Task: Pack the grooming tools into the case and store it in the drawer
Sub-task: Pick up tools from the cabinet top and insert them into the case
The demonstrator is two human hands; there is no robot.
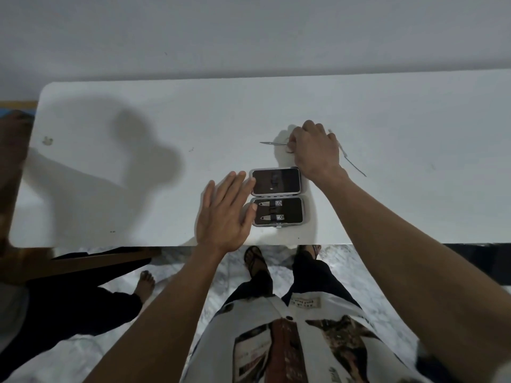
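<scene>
The case (277,197) lies open on the white desk (138,161) near its front edge, two clippers (269,210) strapped in its near half. The left hand (225,214) is spread flat, its grip released, fingertips touching the case's left side. The right hand (313,147), beyond the case, has its grip clenched on a thin pointed tool (272,143), with another thin tool (354,164) lying just beside it.

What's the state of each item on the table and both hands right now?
case: open, lying flat on the table.
nail clippers: two, strapped into the near half of the case.
left hand: open, fingers spread, at the case's left edge.
right hand: closed on a thin pointed tool, tip pointing left.
slim tool: loose on the table, right of the right hand.
</scene>
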